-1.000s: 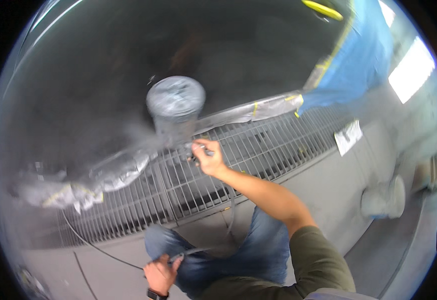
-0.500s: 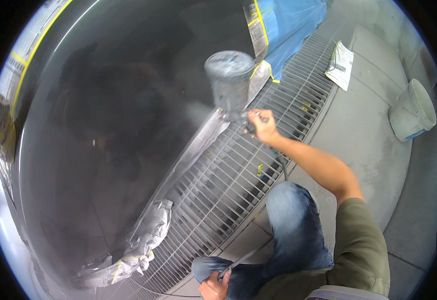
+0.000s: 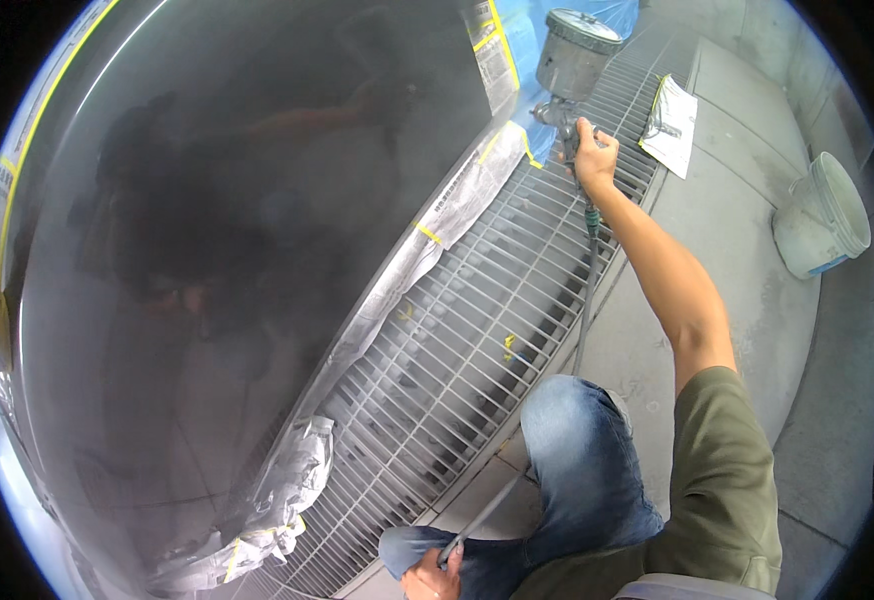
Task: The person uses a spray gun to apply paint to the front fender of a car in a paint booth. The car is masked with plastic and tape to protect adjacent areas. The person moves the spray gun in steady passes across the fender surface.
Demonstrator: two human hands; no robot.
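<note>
Toward the far end of the grating, the right hand is clamped round the spray gun; nearer, the left hand grips the hose; masking paper on, dark panel gleaming, what's left I can't tell

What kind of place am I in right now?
Probably a paint booth or body shop: your right hand holds a cup-topped spray gun, a dark glossy panel is edged with masking paper and yellow tape, and metal grating runs along the floor.
</note>
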